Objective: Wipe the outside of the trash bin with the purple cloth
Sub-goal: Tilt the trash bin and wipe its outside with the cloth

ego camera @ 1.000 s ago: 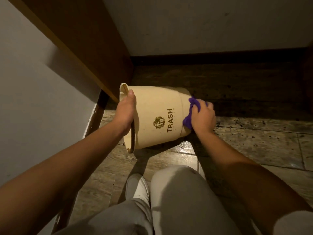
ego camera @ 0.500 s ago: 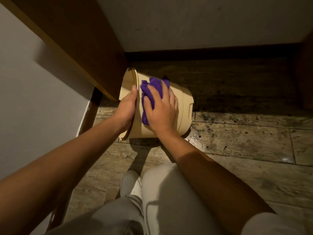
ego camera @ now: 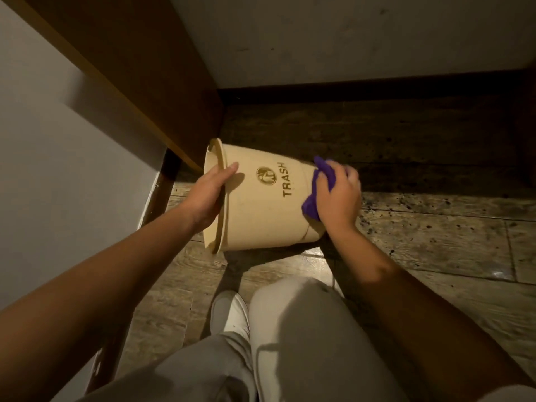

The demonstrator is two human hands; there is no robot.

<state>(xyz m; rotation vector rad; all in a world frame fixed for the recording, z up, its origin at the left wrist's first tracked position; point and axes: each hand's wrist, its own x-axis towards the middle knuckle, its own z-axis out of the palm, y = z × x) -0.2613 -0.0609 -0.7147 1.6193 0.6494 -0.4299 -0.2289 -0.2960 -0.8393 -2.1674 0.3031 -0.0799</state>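
A cream trash bin (ego camera: 261, 216) marked TRASH lies on its side on the floor, its rim to the left and its base to the right. My left hand (ego camera: 210, 194) grips the rim, fingers over the outer wall. My right hand (ego camera: 338, 195) presses a crumpled purple cloth (ego camera: 324, 181) against the bin's wall near the base. Most of the cloth is hidden under my fingers.
A wooden panel (ego camera: 139, 74) slants down close above the bin's rim at the left, with a pale wall (ego camera: 52, 169) beside it. A dark baseboard (ego camera: 377, 88) runs along the back wall. The speckled wood floor (ego camera: 435, 233) extends right. My knee (ego camera: 298, 329) and white shoe (ego camera: 229, 314) are just below the bin.
My right hand has slid the cloth from the bin's rim end to its base end. The TRASH label, covered half a second ago, shows again. My left hand kept its hold on the rim.
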